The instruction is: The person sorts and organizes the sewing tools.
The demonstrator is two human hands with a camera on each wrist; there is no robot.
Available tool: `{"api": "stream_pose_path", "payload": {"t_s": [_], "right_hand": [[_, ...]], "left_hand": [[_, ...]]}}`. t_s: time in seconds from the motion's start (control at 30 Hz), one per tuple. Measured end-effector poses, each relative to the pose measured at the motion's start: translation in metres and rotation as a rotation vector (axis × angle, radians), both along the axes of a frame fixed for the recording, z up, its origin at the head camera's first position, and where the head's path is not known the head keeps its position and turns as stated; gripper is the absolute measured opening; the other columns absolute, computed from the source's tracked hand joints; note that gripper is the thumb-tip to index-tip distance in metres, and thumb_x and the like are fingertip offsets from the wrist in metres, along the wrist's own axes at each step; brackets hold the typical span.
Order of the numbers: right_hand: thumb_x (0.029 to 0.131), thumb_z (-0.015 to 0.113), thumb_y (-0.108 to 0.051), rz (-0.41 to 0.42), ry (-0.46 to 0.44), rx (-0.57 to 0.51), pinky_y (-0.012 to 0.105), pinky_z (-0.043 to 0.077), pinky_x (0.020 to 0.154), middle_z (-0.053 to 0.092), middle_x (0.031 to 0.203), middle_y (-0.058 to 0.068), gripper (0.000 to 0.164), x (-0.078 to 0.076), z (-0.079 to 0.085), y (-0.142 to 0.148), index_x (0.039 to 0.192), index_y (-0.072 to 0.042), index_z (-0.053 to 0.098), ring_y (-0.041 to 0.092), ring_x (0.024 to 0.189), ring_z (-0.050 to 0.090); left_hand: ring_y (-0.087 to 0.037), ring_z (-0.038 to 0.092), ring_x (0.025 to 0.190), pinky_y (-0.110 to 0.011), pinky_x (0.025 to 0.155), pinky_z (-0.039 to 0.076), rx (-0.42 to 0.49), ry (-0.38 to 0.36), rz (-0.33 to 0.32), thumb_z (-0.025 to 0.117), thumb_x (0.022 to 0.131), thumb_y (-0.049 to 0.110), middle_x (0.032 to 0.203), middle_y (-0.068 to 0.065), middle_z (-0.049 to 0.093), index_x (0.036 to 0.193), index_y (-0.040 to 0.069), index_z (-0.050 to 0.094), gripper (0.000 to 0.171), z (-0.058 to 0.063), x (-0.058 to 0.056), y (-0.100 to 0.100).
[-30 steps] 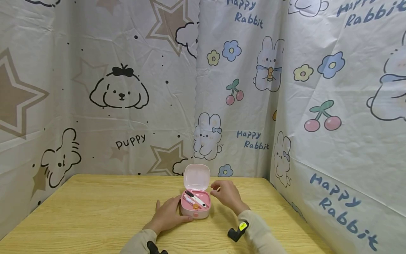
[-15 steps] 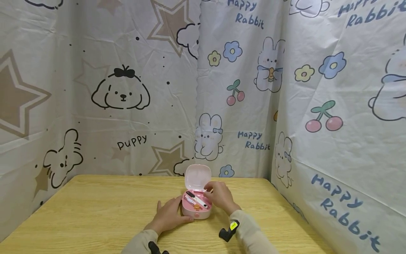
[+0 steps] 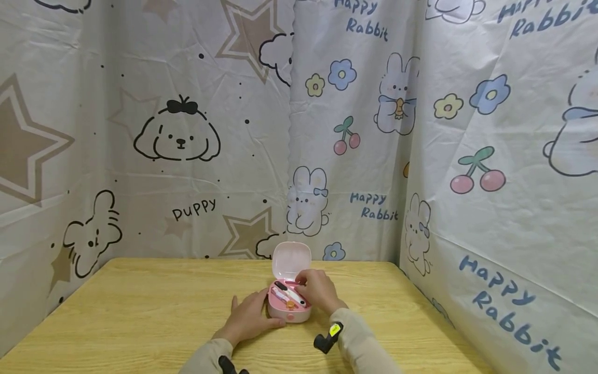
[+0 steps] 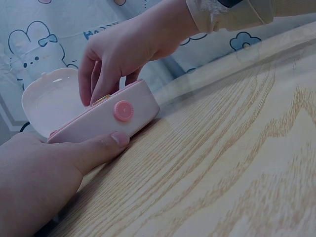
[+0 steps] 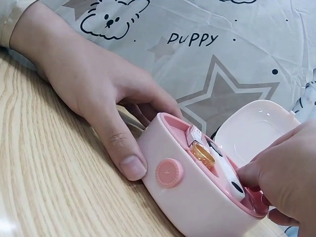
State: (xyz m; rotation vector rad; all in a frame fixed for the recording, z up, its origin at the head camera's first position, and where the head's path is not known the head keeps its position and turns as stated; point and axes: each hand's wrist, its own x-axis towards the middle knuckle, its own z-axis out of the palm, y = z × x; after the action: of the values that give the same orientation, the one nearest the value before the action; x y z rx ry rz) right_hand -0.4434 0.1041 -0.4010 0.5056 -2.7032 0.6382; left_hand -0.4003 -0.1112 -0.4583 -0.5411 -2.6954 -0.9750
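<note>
A small pink box point(image 3: 283, 315) with a round button on its front stands on the table, its lid point(image 3: 291, 259) raised. Inside lie a white stick with dark ends point(image 3: 296, 296), a pale, thin piece point(image 3: 279, 294) and a small gold ring-like piece point(image 5: 203, 156). My left hand point(image 3: 247, 315) holds the box by its left side, thumb against the front wall. My right hand point(image 3: 319, 291) reaches into the box from the right with bent fingers. In the right wrist view its thumb is against or right beside the white stick; the box and hand hide what its fingertips touch.
The wooden table point(image 3: 154, 311) extends around the box on all sides. Behind and to the right hangs a printed curtain point(image 3: 252, 171) with puppies, rabbits and stars.
My right hand has moved left, from beside the lid to inside the box. The left hand and the box have hardly moved.
</note>
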Motion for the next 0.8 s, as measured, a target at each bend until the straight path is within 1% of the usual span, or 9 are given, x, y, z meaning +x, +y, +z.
{"api": "stream_pose_path", "payload": {"t_s": [0.13, 0.37, 0.53, 0.67, 0.8], "right_hand": [[0.091, 0.082, -0.018, -0.004, -0.003, 0.020, 0.029, 0.053, 0.066, 0.065, 0.081, -0.006, 0.007, -0.003, 0.001, -0.001, 0.094, -0.013, 0.078, 0.012, 0.073, 0.057], [0.091, 0.082, -0.018, 0.011, -0.012, 0.036, 0.030, 0.053, 0.067, 0.067, 0.083, -0.006, 0.008, -0.006, 0.007, -0.003, 0.096, -0.012, 0.079, 0.012, 0.074, 0.058], [0.090, 0.082, -0.015, 0.036, -0.019, 0.023, 0.031, 0.053, 0.067, 0.065, 0.081, -0.005, 0.008, -0.008, 0.007, -0.003, 0.094, -0.010, 0.079, 0.012, 0.073, 0.057], [0.089, 0.084, -0.015, 0.046, -0.022, 0.006, 0.029, 0.053, 0.066, 0.065, 0.078, -0.006, 0.008, -0.010, 0.004, -0.002, 0.092, -0.010, 0.078, 0.012, 0.072, 0.057], [0.089, 0.084, -0.015, 0.048, -0.015, -0.018, 0.028, 0.054, 0.065, 0.067, 0.078, -0.005, 0.009, -0.012, 0.002, -0.002, 0.092, -0.010, 0.078, 0.011, 0.072, 0.058]], "left_hand": [[-0.037, 0.051, 0.135, -0.086, 0.105, 0.004, 0.001, 0.008, -0.003, 0.083, 0.073, 0.068, 0.144, -0.012, 0.059, 0.154, 0.013, 0.049, 0.103, 0.000, -0.002, 0.000], [-0.038, 0.051, 0.135, -0.086, 0.105, 0.004, 0.004, -0.007, -0.001, 0.083, 0.074, 0.067, 0.144, -0.013, 0.059, 0.153, 0.010, 0.049, 0.103, 0.003, -0.001, 0.000], [-0.038, 0.051, 0.135, -0.086, 0.105, 0.005, -0.003, 0.004, -0.005, 0.083, 0.075, 0.067, 0.145, -0.013, 0.059, 0.154, 0.010, 0.049, 0.103, 0.002, -0.001, -0.001], [-0.038, 0.051, 0.135, -0.086, 0.105, 0.006, -0.010, -0.004, -0.012, 0.082, 0.075, 0.068, 0.145, -0.013, 0.059, 0.154, 0.011, 0.049, 0.103, 0.000, 0.000, -0.002], [-0.039, 0.051, 0.135, -0.086, 0.104, 0.006, -0.009, -0.006, -0.001, 0.082, 0.074, 0.068, 0.145, -0.013, 0.059, 0.154, 0.010, 0.049, 0.104, 0.001, 0.000, -0.001]]}}
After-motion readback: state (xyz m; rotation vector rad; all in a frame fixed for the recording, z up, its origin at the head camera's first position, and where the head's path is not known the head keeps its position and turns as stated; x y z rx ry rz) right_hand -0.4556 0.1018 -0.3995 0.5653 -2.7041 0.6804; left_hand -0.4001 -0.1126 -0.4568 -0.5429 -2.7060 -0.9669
